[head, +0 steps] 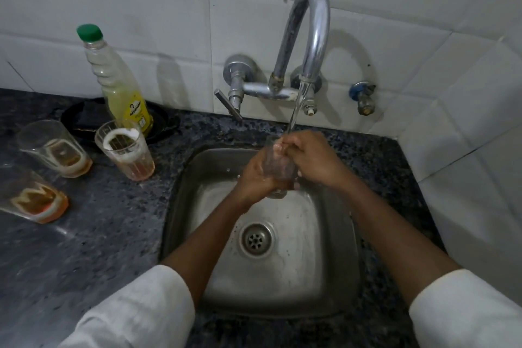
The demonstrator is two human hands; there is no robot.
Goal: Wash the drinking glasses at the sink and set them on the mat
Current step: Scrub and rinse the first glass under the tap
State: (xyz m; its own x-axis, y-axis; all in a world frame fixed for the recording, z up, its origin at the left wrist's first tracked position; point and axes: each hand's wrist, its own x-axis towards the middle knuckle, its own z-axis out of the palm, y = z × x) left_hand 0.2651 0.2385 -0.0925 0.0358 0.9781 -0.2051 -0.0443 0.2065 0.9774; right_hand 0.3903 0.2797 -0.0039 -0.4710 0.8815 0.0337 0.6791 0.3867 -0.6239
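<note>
A clear drinking glass [278, 167] is held upright over the steel sink [197, 167], under running water from the curved tap [310, 37]. My left hand [254, 175] wraps around the glass from the left. My right hand [313, 158] grips its rim, fingers at the mouth where the stream lands. Three dirty glasses stand on the dark counter at the left: one [127, 150] with a white foam ring, one [56, 150] with brownish dregs, and one [31, 198] at the frame's left edge. No mat is in view.
A bottle of yellow dish liquid [121, 85] with a green cap stands on a black dish [163, 121] against the tiled wall. A lever handle [227, 104] juts from the tap on the left. A small blue-handled valve [364, 96] sits on the wall at the right.
</note>
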